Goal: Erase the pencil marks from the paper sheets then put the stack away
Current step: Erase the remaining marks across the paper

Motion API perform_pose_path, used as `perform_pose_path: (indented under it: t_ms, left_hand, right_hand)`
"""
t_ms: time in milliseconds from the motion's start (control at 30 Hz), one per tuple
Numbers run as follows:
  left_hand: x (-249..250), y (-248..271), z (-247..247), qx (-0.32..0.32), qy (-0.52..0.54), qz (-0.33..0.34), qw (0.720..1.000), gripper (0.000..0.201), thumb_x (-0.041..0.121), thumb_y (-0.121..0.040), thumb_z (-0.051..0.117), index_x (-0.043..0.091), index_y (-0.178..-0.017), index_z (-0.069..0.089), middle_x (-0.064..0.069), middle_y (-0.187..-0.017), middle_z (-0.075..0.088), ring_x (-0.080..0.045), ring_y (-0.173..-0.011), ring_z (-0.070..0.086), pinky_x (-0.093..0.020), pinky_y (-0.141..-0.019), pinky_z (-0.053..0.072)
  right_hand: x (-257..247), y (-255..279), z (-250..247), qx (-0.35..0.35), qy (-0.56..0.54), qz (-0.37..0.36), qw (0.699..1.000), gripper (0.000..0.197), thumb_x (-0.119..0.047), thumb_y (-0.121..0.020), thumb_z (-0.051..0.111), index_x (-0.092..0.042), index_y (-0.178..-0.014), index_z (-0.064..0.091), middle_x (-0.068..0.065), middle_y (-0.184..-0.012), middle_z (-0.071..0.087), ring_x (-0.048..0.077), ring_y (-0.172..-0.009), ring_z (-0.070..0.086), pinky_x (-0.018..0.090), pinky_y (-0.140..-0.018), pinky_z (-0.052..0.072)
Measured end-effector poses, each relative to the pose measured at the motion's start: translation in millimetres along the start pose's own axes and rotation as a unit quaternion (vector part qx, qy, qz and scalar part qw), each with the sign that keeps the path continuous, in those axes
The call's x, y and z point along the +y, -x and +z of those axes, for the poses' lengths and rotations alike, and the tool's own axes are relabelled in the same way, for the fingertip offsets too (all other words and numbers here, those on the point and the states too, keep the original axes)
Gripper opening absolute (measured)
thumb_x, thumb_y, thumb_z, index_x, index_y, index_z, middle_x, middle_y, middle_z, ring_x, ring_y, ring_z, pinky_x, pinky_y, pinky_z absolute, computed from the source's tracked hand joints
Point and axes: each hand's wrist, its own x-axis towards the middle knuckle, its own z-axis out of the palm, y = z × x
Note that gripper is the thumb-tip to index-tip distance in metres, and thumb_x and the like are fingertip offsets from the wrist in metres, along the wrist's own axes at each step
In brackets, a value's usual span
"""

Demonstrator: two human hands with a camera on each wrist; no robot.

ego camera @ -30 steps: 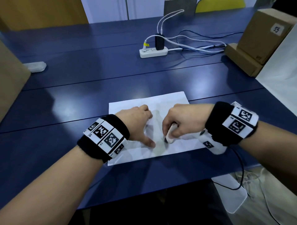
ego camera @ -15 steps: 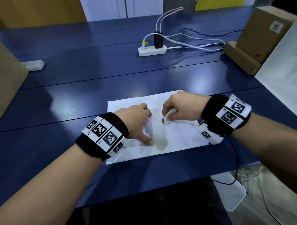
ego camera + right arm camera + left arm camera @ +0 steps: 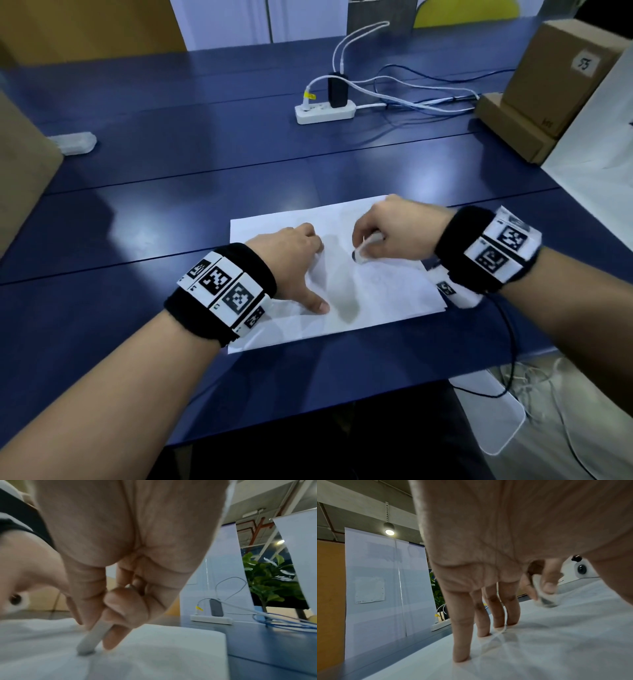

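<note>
A stack of white paper sheets [image 3: 383, 291] lies on the blue table [image 3: 205, 192] near its front edge. My left hand [image 3: 294, 260] presses straight fingers [image 3: 462, 635] down on the left half of the paper [image 3: 556, 649]. My right hand [image 3: 387, 233] pinches a white eraser [image 3: 363, 251] with a grey, dirty tip, and that tip touches the sheet's upper middle. In the right wrist view the eraser [image 3: 92, 641] stands slanted between thumb and fingers on the paper [image 3: 163, 649]. In the left wrist view the eraser [image 3: 544, 599] is blurred. Faint pencil marks are barely visible on the right half.
A white power strip [image 3: 323, 113] with a black charger and cables lies at the back of the table. Cardboard boxes [image 3: 555, 75] stand at the back right, and a white board leans beside them. A small clear case [image 3: 73, 142] rests at the far left.
My right hand has carried the eraser from the lower middle of the sheet up toward its far edge. The left hand has stayed pressed on the paper.
</note>
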Motion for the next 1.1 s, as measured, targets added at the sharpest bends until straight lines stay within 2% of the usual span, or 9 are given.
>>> perform_pose_path:
  t_ms: [133, 200, 367, 500, 567, 733, 933, 1033, 1100]
  left_hand:
    - [0.0, -0.7, -0.4, -0.002, -0.002, -0.004, 1.0, 0.105, 0.078, -0.054, 0.074, 0.021, -0.137, 0.046, 0.007, -0.123, 0.042, -0.016, -0.112, 0.051, -0.042, -0.083, 0.054]
    - [0.8, -1.2, -0.5, -0.001, -0.003, -0.002, 1.0, 0.103, 0.078, -0.054, 0.074, 0.021, -0.136, 0.047, 0.007, -0.123, 0.043, -0.016, -0.111, 0.051, -0.042, -0.083, 0.054]
    - [-0.8, -0.6, 0.5, 0.002, 0.0, 0.0, 1.0, 0.103, 0.076, -0.056, 0.074, 0.022, -0.138, 0.045, 0.008, -0.124, 0.041, -0.015, -0.112, 0.051, -0.043, -0.085, 0.053]
    - [-0.5, -1.7, 0.2, -0.001, -0.001, -0.005, 1.0, 0.104, 0.078, -0.054, 0.074, 0.02, -0.136, 0.047, 0.007, -0.122, 0.043, -0.016, -0.112, 0.051, -0.043, -0.084, 0.054]
    - [-0.7, -2.6, 0.6, -0.002, -0.003, -0.005, 1.0, 0.104, 0.079, -0.053, 0.074, 0.02, -0.134, 0.048, 0.007, -0.121, 0.043, -0.017, -0.111, 0.051, -0.043, -0.084, 0.054]
    - [-0.4, -2.6, 0.6, -0.001, -0.005, -0.003, 1.0, 0.103, 0.077, -0.055, 0.074, 0.022, -0.137, 0.046, 0.008, -0.123, 0.042, -0.016, -0.112, 0.051, -0.042, -0.083, 0.053]
    - [-1.6, -4.4, 0.3, -0.006, -0.003, -0.008, 1.0, 0.103, 0.079, -0.052, 0.074, 0.02, -0.132, 0.049, 0.007, -0.119, 0.043, -0.017, -0.109, 0.051, -0.043, -0.084, 0.054]
    - [-0.6, -4.7, -0.9, -0.007, -0.006, -0.004, 1.0, 0.102, 0.078, -0.054, 0.074, 0.019, -0.134, 0.048, 0.006, -0.121, 0.042, -0.017, -0.109, 0.051, -0.044, -0.085, 0.053]
    - [-0.8, -3.4, -0.6, -0.008, -0.004, -0.005, 1.0, 0.103, 0.077, -0.055, 0.074, 0.021, -0.136, 0.046, 0.007, -0.123, 0.042, -0.016, -0.11, 0.05, -0.043, -0.085, 0.053]
  right_hand:
    - [-20.9, 20.7, 6.1, -0.113, 0.004, -0.066, 0.991, 0.015, -0.027, -0.081, 0.071, -0.028, -0.095, 0.075, -0.014, -0.074, 0.068, -0.007, -0.07, 0.057, 0.015, -0.065, 0.046]
    - [-18.5, 12.3, 5.4, -0.079, 0.028, -0.064, 0.994, 0.015, -0.026, -0.083, 0.07, -0.029, -0.097, 0.075, -0.016, -0.068, 0.06, -0.009, -0.071, 0.056, 0.01, -0.063, 0.04]
    - [0.9, -6.5, -1.6, 0.027, -0.002, 0.012, 1.0, 0.017, -0.039, -0.08, 0.068, -0.03, -0.093, 0.074, -0.011, -0.083, 0.07, 0.01, -0.083, 0.061, 0.037, -0.08, 0.057]
    - [-18.3, 19.4, 4.3, -0.118, -0.01, -0.056, 0.991, 0.014, -0.026, -0.081, 0.071, -0.029, -0.094, 0.075, -0.014, -0.076, 0.07, -0.006, -0.068, 0.057, 0.014, -0.065, 0.047]
    - [-20.0, 17.5, 5.4, -0.117, 0.003, -0.069, 0.991, 0.014, -0.026, -0.082, 0.071, -0.03, -0.095, 0.075, -0.015, -0.068, 0.064, -0.01, -0.067, 0.055, 0.009, -0.06, 0.041]
    - [1.9, -6.6, -0.5, 0.032, -0.005, 0.007, 0.999, 0.014, -0.037, -0.083, 0.071, -0.029, -0.094, 0.074, -0.012, -0.08, 0.068, 0.009, -0.082, 0.062, 0.037, -0.08, 0.056]
    - [-17.6, 18.2, 4.7, -0.151, 0.004, -0.075, 0.986, 0.014, -0.028, -0.082, 0.073, -0.03, -0.096, 0.076, -0.018, -0.07, 0.067, -0.009, -0.069, 0.059, 0.008, -0.06, 0.044]
    - [-4.8, -1.4, 2.4, -0.039, 0.016, -0.037, 0.998, 0.013, -0.035, -0.083, 0.071, -0.032, -0.095, 0.075, -0.016, -0.073, 0.066, -0.004, -0.075, 0.059, 0.01, -0.068, 0.046]
    - [3.5, -7.5, -0.4, 0.017, -0.003, 0.004, 1.0, 0.025, -0.048, -0.076, 0.064, -0.031, -0.092, 0.073, -0.011, -0.082, 0.071, 0.004, -0.083, 0.063, 0.03, -0.079, 0.056]
